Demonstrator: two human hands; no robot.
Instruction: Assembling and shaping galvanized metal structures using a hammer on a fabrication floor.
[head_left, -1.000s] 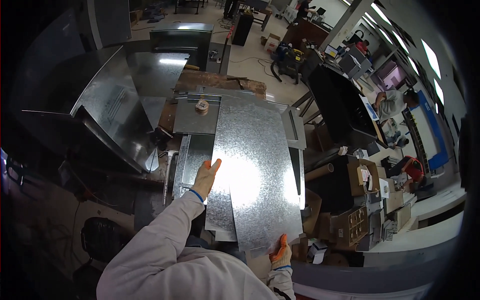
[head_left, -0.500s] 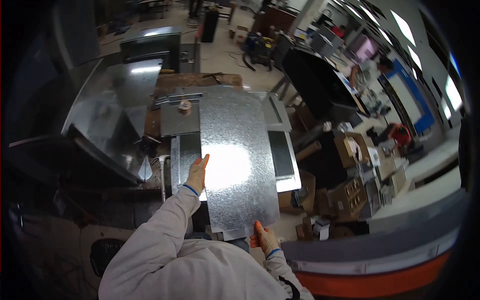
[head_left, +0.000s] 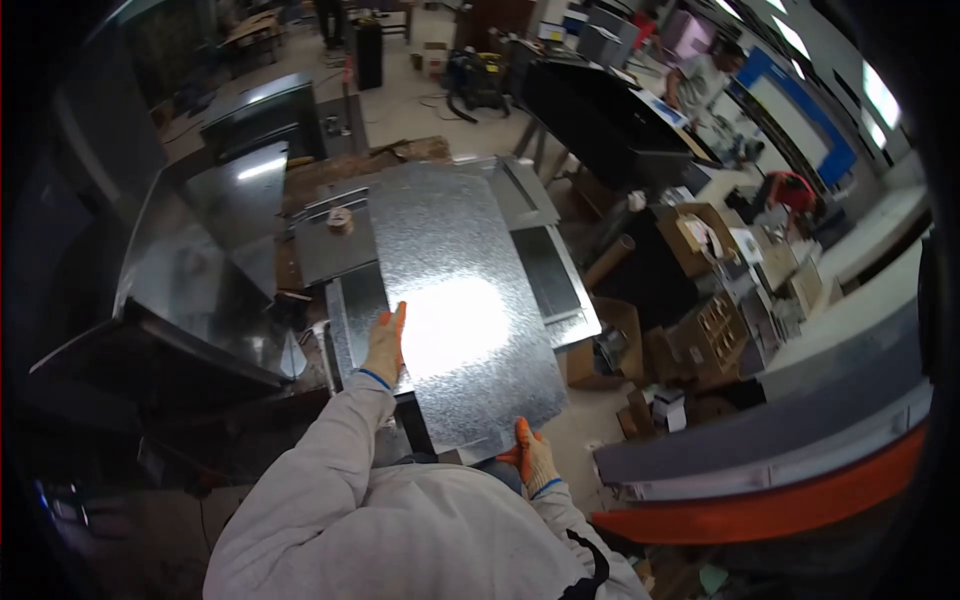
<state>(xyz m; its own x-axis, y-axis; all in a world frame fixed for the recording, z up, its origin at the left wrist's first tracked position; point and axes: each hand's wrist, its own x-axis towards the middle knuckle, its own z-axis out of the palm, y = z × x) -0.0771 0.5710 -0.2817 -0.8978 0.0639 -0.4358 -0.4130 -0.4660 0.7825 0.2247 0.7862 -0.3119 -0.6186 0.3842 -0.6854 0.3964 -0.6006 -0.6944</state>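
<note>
A long galvanized sheet metal panel (head_left: 440,235) stretches away from my body, with a bright glare at its middle. My left hand (head_left: 384,347), in a cream knit glove with an orange palm, grips its left edge, thumb along the rim. At the near right corner my right hand (head_left: 535,455) pinches the panel, thumb on top and fingers underneath. Beneath it lie other metal pieces: a framed panel (head_left: 577,327) sticking out at the right and a grey plate (head_left: 325,252) at the left. A small tape roll (head_left: 340,220) sits on that plate.
Large bent metal housings (head_left: 190,270) fill the left side. A hammer (head_left: 322,345) lies beside the stack. To the right are cardboard boxes (head_left: 715,330), a black trough-like case (head_left: 600,120) and an orange-edged bench (head_left: 770,500). A person (head_left: 700,80) works at the far right.
The view has swung slightly, so the panel now slants more, its far end shifted left. Both hands keep their hold on the panel.
</note>
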